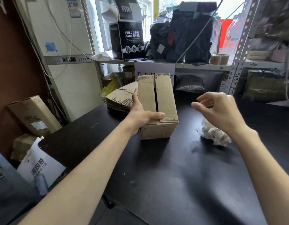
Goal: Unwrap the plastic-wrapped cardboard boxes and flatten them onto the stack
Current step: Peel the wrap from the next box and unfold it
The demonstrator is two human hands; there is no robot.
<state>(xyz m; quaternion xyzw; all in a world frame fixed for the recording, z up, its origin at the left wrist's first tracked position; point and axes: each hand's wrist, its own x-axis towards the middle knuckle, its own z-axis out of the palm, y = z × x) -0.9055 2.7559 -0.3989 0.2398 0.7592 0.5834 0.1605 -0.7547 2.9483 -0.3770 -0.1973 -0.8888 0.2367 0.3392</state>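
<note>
- Beneath the cardboard box [156,101] spreads the black table [173,176], dark and matte, and the box stands on it.
- Behind the box, a metal shelf rack [197,66] carries a Full Face Mask carton [129,39], dark bags [186,38] and a tape roll [219,59].
- Behind the box and to its left lies the stack of flattened cardboard [119,99], on the left hand's side, so the carry there looks short.
- The box is bare of wrap. Its long axis runs away from the person, and the seam between the closed top flaps follows it.
- Right of the box, crumpled plastic wrap [215,135] lies on the table.
- The left hand [140,114] grips the box's left wall, thumb hooked over the near top edge. The right hand [221,109] hovers right of the box — apart from it, fingers loosely spread, holding nothing.
</note>
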